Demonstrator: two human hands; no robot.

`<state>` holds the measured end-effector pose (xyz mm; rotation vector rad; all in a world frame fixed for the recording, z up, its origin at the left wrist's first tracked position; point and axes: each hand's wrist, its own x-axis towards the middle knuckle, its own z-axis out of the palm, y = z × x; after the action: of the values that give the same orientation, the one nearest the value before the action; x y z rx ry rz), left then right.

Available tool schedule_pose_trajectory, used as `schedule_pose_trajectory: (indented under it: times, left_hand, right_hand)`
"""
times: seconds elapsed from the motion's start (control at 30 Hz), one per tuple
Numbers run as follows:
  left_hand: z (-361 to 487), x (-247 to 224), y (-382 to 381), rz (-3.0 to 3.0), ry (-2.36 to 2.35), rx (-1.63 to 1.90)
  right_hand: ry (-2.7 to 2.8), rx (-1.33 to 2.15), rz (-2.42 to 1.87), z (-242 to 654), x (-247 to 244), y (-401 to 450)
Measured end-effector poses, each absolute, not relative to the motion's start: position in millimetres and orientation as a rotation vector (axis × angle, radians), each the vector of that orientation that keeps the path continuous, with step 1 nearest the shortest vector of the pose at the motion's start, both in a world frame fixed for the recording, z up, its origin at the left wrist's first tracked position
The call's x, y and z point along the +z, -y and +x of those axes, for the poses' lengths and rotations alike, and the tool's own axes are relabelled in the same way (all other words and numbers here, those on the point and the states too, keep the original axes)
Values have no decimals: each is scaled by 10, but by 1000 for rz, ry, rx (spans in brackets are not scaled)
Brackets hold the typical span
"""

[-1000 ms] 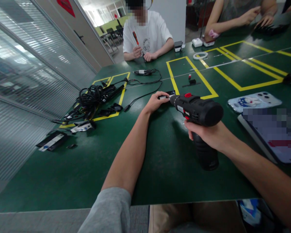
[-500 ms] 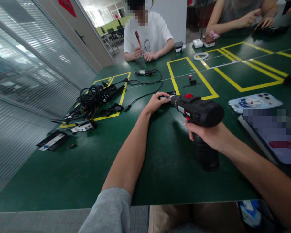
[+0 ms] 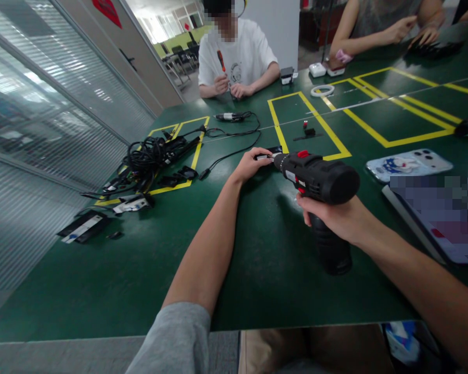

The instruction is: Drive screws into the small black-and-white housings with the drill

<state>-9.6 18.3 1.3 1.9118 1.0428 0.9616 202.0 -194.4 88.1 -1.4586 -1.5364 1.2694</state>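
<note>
My right hand (image 3: 331, 215) is wrapped round the handle of a black cordless drill (image 3: 315, 176) with red switches. The drill lies nearly level, its chuck pointing left and away from me. At its tip is a small dark part (image 3: 276, 149), mostly hidden behind the chuck and fingers. My left hand (image 3: 253, 163) holds this part against the green table, fingers closed over its near end. Whether the bit touches the part is too small to tell.
A tangle of black cables (image 3: 152, 161) and adapters fills the left taped area. A black adapter (image 3: 83, 227) lies nearer. To the right are a phone (image 3: 409, 165) and a blurred flat object (image 3: 440, 223). Across the table, a person (image 3: 234, 62) holds a screwdriver (image 3: 221, 61).
Both hands and the drill hold almost the same place. The whole view has shifted very slightly.
</note>
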Motion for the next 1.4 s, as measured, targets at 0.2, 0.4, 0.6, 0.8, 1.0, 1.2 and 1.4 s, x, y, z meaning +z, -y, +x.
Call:
schedule_pose_trajectory:
  times: [0.2, 0.4, 0.6, 0.8, 1.0, 1.2, 1.4]
  left_hand:
    - [-93, 11, -187, 1898, -1047, 969]
    - [-85, 27, -178, 1925, -1036, 963]
    - [-87, 10, -183, 1892, -1025, 974]
    - [-90, 16, -175, 1887, -1026, 968]
    - [-83, 33, -169, 1878, -1038, 959]
    - [-84, 30, -172, 1877, -1028, 971]
    - [-88, 19, -180, 1882, -1035, 957]
  right_hand:
    - [1549, 1256, -1450, 2021, 862, 1936]
    - [1529, 1269, -1475, 2016, 860, 1928]
    - [1532, 1259, -1462, 2018, 830, 1940]
    - [1543, 1260, -1407, 2031, 824, 1929]
    - [1542, 1267, -1412, 2040, 804, 1927]
    - [1535, 1273, -1431, 2036, 812, 1924]
    - [1536, 1266, -1466, 2017, 843, 1925]
